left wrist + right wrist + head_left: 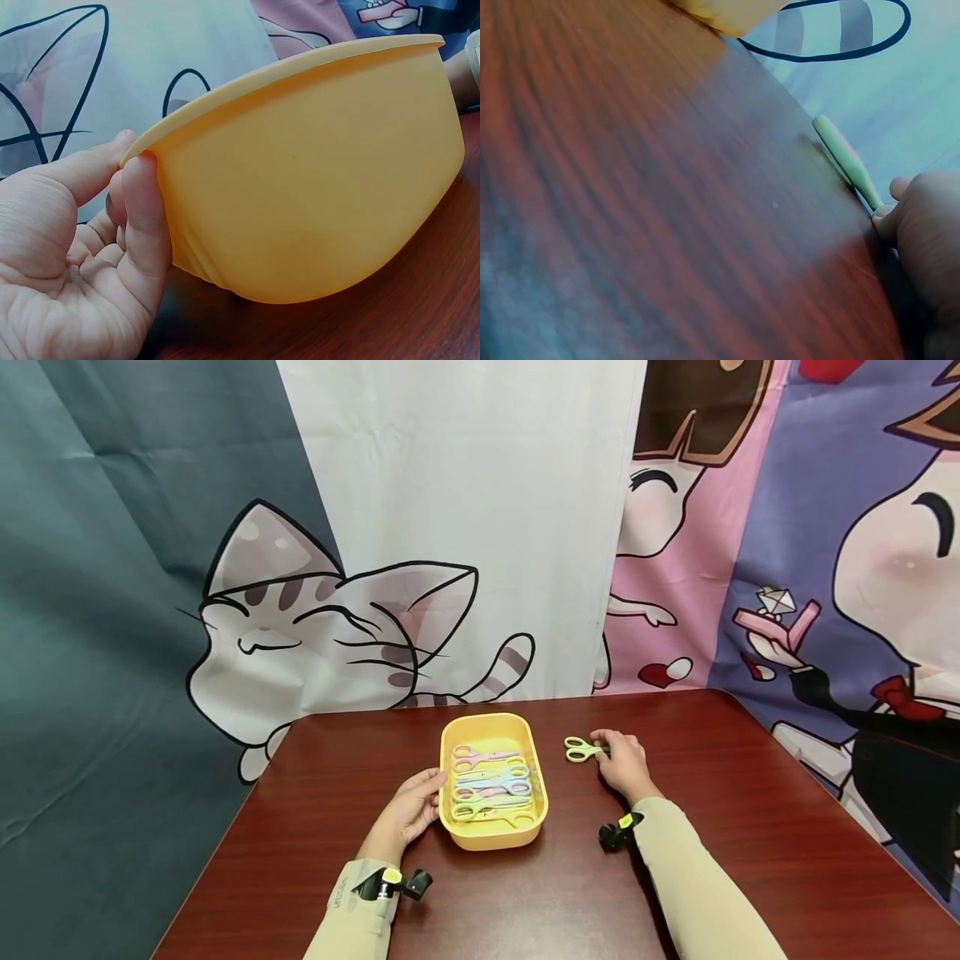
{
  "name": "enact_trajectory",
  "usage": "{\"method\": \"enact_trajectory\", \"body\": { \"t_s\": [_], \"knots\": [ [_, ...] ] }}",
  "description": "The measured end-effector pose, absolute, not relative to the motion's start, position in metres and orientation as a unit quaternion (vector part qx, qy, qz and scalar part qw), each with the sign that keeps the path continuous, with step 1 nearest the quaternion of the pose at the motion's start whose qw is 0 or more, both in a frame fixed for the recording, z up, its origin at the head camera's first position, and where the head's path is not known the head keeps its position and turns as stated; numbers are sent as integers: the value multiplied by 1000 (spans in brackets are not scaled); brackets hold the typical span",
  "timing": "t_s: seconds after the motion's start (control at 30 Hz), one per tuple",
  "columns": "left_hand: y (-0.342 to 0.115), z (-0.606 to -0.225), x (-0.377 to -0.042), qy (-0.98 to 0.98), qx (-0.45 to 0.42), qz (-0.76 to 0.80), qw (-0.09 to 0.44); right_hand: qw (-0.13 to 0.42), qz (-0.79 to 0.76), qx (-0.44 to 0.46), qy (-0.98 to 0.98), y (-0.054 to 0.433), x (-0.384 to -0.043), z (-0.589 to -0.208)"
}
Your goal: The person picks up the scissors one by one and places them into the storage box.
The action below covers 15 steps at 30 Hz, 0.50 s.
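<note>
At the left wall of a yellow plastic basket [495,842] is my left hand [408,808]. In the left wrist view its thumb and fingers pinch the rim of the basket [300,180]. Several pastel scissors [491,783] in pink, yellow, blue and green lie crosswise inside. To the right of the basket, my right hand [624,763] pinches a light green pair of scissors [595,749] by the blade end, its handle loops pointing left toward the basket. The right wrist view shows these scissors [846,159] edge-on, low over the tabletop; the fingers hide the blades.
The reddish-brown wooden table [750,827] ends at a straight back edge just beyond the basket. Behind it hangs a cloth backdrop [465,485] with a cartoon cat and cartoon people. Black wrist cameras [617,833] sit on both sleeves.
</note>
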<state>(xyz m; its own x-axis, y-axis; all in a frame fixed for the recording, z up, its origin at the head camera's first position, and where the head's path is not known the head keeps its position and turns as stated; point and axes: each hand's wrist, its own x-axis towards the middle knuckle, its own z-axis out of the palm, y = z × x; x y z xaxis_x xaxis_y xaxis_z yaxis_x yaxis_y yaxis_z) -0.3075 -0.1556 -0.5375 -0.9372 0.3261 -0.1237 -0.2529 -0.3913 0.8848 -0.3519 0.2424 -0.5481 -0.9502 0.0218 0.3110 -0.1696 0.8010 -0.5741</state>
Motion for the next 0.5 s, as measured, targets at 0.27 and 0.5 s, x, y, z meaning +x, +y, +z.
{"method": "enact_trajectory", "body": {
  "t_s": [0.27, 0.5],
  "knots": [
    [-156, -538, -306, 520, 36, 833, 184, 138, 296, 40, -944, 241, -349, -547],
    [-156, -538, -307, 525, 36, 832, 178, 148, 305, 45, -940, 242, -349, -548]
  ]
}}
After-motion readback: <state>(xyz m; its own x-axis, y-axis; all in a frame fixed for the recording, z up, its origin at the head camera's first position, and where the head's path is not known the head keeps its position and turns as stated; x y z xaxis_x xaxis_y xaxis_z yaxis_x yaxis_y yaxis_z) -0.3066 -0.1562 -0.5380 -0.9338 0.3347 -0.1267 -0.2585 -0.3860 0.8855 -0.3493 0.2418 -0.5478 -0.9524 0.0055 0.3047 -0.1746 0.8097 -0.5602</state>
